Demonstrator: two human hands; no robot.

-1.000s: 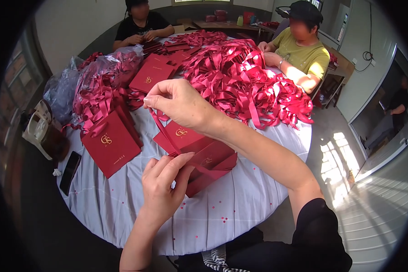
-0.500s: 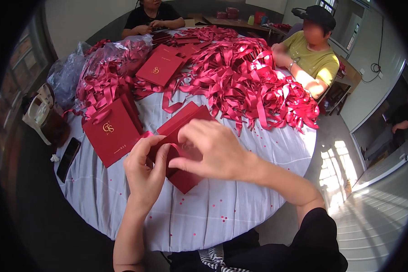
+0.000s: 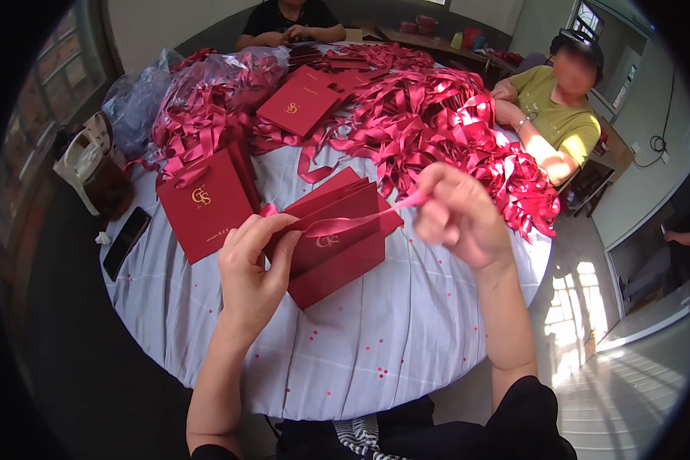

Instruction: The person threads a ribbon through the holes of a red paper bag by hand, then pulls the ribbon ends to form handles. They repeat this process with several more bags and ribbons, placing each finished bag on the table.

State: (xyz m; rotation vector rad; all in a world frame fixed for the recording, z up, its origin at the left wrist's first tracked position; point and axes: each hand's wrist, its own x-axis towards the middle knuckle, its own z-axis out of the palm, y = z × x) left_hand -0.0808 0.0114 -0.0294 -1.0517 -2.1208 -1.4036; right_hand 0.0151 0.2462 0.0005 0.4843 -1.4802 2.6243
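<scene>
A red paper gift bag (image 3: 337,264) with a gold emblem stands tilted on the table in front of me. My left hand (image 3: 254,264) pinches the bag's top edge at its left corner, together with one end of a red ribbon (image 3: 341,225). From there the ribbon stretches rightward across the bag's front. Its other end is pinched in the raised fingers of my right hand (image 3: 461,218), which is slightly blurred. More red bag panels show behind this bag. Close by on the left, another red gift bag (image 3: 207,203) with a ribbon handle leans against further bags.
A heap of red ribbons (image 3: 437,115) covers the table's far right. Flat red bags (image 3: 299,103) lie at the back beside clear plastic bags (image 3: 142,96). A phone (image 3: 126,244) and a jug (image 3: 96,180) are at left. Two people sit across the white tablecloth (image 3: 345,360).
My right hand has moved right and away from the left hand, drawing the ribbon out taut across the bag. The bag has turned, so its front shows more. My view has shifted slightly.
</scene>
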